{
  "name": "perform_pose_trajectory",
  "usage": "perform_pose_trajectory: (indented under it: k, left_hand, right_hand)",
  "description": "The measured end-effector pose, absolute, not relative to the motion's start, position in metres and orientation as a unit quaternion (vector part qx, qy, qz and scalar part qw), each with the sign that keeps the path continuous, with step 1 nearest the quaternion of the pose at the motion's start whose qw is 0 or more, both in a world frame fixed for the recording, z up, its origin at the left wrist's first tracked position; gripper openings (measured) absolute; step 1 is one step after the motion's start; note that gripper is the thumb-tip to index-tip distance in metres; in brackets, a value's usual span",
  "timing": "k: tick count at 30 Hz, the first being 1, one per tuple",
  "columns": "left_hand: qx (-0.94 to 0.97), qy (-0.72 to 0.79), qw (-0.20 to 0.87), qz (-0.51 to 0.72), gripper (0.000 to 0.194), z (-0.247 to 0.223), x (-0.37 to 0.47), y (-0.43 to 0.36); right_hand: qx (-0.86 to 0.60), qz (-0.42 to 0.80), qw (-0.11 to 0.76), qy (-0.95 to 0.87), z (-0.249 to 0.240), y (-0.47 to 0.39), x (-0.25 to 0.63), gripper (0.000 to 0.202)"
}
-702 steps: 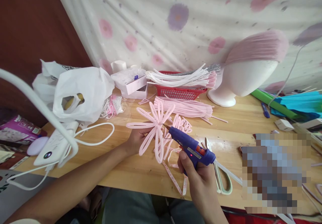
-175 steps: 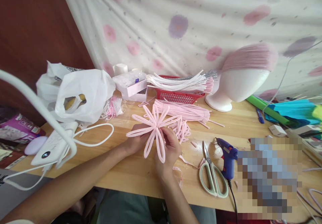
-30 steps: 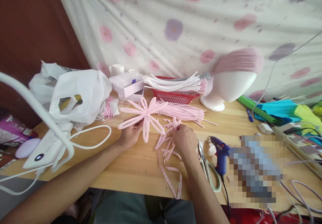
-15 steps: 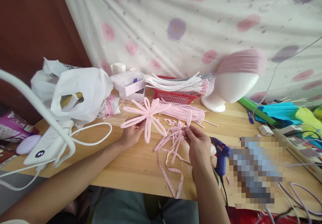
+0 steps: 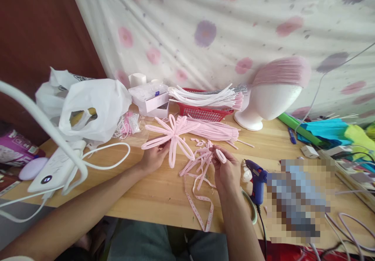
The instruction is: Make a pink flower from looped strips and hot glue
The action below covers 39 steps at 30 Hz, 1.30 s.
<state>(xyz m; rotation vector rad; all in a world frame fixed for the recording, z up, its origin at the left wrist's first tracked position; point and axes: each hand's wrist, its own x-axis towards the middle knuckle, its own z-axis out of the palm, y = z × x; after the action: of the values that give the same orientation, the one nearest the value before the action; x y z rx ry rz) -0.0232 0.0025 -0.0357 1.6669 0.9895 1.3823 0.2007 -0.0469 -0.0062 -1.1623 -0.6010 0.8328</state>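
Observation:
A pink flower of looped fuzzy stems (image 5: pixel 173 138) is raised over the table, its petals spread, and my left hand (image 5: pixel 154 157) is closed on it from behind and below. My right hand (image 5: pixel 227 167) pinches a small pink loop (image 5: pixel 220 156) that tilts down to the right. Just left of that hand lies a loose pile of pink stem pieces (image 5: pixel 199 161), with several short pink bits (image 5: pixel 199 142) behind it. A bundle of long pink stems (image 5: pixel 213 130) lies farther back. A pink-marked measuring tape (image 5: pixel 196 210) curls nearer the front edge.
A red basket (image 5: pixel 202 113) of white and pink stems stands at the back, beside a foam head (image 5: pixel 269 99). To the right are a blue glue gun (image 5: pixel 258 179) and a blurred-out item. Plastic bags (image 5: pixel 93 108) and a white power strip (image 5: pixel 55 167) with cables occupy the left.
The small loop has turned from upright to tilted down, and my right hand has rotated and shifted slightly. The flower has moved very little.

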Motion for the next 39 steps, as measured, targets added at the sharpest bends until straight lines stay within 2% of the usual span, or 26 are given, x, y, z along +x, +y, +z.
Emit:
perform_pose_trajectory:
  k: [8, 13, 17, 22, 28, 31, 39]
  left_hand:
    - [0.659, 0.384, 0.358, 0.539, 0.033, -0.037, -0.024, 0.005]
    - [0.658, 0.383, 0.349, 0.547, 0.037, -0.035, -0.023, 0.004]
    - [0.663, 0.384, 0.338, 0.547, 0.035, -0.03, -0.022, 0.002]
    - [0.678, 0.387, 0.334, 0.527, 0.029, -0.019, -0.023, -0.004]
    - [0.692, 0.397, 0.316, 0.514, 0.037, -0.01, -0.023, -0.01]
    - [0.686, 0.403, 0.317, 0.516, 0.035, -0.01, -0.022, -0.01]
    - [0.661, 0.387, 0.386, 0.513, 0.034, -0.022, -0.02, -0.01]
  right_hand:
    - [-0.504, 0.382, 0.738, -0.236, 0.002, -0.049, 0.194, 0.019]
    - [-0.472, 0.377, 0.76, -0.242, 0.008, -0.051, 0.192, 0.043]
    - [-0.45, 0.376, 0.782, -0.212, 0.015, -0.052, 0.191, 0.035]
    - [-0.415, 0.408, 0.794, -0.176, 0.021, -0.056, 0.187, 0.038]
    - [-0.418, 0.413, 0.789, -0.18, 0.018, -0.056, 0.176, 0.036]
    - [-0.424, 0.44, 0.775, -0.16, 0.016, -0.056, 0.171, 0.036]
    - [-0.443, 0.274, 0.836, -0.171, 0.019, -0.062, 0.149, 0.024]
